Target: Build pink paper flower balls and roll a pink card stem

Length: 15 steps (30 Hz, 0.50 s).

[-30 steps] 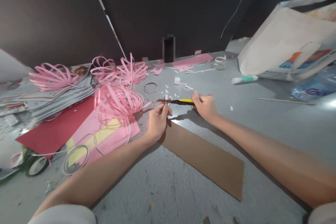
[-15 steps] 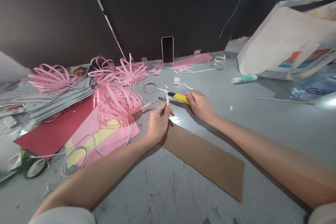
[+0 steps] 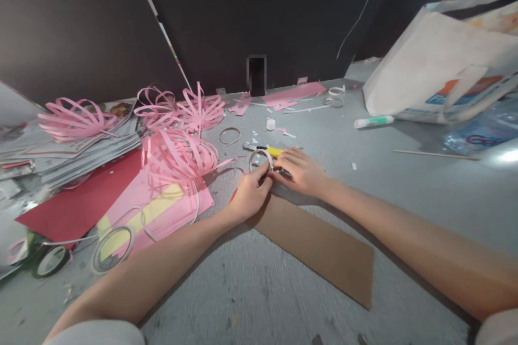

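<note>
The left hand (image 3: 251, 193) pinched a narrow, pale ring-shaped roll (image 3: 268, 158) between thumb and fingers, holding it upright just beyond the fingertips, near the middle of the scene. The right hand (image 3: 301, 173) was close by on the right, its fingers bent and their tips next to the left thumb; whether they grasped anything could not be told. Just beyond the roll was a yellow-and-black cutter knife (image 3: 274, 151) with its metal blade pointing left, the right end of its handle hidden behind the right fingers. A long, flat strip of brown cardboard (image 3: 318, 245) lay on the grey tabletop (image 3: 404, 194), running from beneath the left hand toward the near right. Left of the hands sat a rounded bundle of looped pink paper strips (image 3: 180, 153), partly over flat pink sheets (image 3: 198, 199), with a dark red sheet (image 3: 81, 194) farther left. A small white round cap (image 3: 271, 125) and a thin brownish ring (image 3: 230, 129) lay beyond the knife. On the far right, a white-and-green tube (image 3: 373, 122) lay in front of a large white bag (image 3: 421, 59).
</note>
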Tool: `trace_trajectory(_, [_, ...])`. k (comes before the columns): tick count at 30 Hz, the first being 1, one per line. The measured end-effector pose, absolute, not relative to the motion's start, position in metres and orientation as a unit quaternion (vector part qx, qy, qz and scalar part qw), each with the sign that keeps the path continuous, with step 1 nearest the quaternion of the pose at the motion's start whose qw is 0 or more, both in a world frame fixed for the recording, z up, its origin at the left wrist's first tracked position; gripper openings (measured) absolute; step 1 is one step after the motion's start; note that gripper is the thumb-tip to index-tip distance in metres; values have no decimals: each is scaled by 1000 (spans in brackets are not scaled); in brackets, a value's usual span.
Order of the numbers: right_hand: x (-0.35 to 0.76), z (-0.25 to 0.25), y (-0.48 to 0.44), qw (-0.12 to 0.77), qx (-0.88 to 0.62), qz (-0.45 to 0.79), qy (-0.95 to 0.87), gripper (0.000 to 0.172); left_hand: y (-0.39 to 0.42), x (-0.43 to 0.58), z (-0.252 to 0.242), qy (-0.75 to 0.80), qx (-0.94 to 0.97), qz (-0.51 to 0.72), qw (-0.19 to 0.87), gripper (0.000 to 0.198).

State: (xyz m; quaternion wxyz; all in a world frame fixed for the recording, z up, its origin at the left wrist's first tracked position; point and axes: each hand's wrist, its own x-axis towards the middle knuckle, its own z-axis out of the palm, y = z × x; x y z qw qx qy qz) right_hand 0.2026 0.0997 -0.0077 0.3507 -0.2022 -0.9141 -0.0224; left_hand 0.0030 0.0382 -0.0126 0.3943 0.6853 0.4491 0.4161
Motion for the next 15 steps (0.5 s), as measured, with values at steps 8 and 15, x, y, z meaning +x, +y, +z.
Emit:
trace_trajectory(8, [201, -9, 100, 363, -201, -36, -909, 21, 38, 4, -10, 455, 698, 401, 380, 17])
trace_trajectory(15, [201, -4, 94, 341, -166, -68, -923, 17, 35, 3, -3, 451, 651, 427, 436, 33])
